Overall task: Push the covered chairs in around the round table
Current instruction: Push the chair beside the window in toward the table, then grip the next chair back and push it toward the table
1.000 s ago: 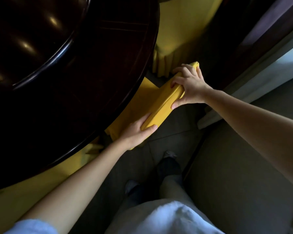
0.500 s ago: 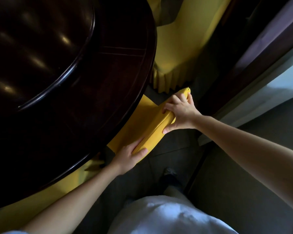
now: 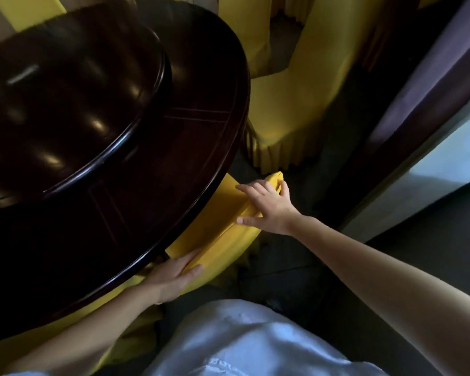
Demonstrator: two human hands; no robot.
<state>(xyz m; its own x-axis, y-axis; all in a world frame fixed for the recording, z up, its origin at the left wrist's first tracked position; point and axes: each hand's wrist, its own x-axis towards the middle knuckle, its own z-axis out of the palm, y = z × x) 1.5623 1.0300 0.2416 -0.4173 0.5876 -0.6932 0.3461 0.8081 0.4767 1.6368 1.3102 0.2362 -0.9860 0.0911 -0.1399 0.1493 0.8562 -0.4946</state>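
The dark round wooden table fills the left of the head view, with a raised round turntable on its top. A yellow-covered chair stands against the table's near right edge, its seat mostly hidden under the tabletop. My left hand grips the near end of the chair's backrest top. My right hand lies over the far end of the backrest top, fingers loosely spread and thumb on the near side.
A second yellow-covered chair stands further along the table's right side, and a third behind it. A dark door frame and a pale wall close off the right. Dark floor lies between the chair and my legs.
The chair has slid further under the table. My right hand's fingers have loosened from a firm grip into a spread hold. The camera has tilted up, showing more chairs.
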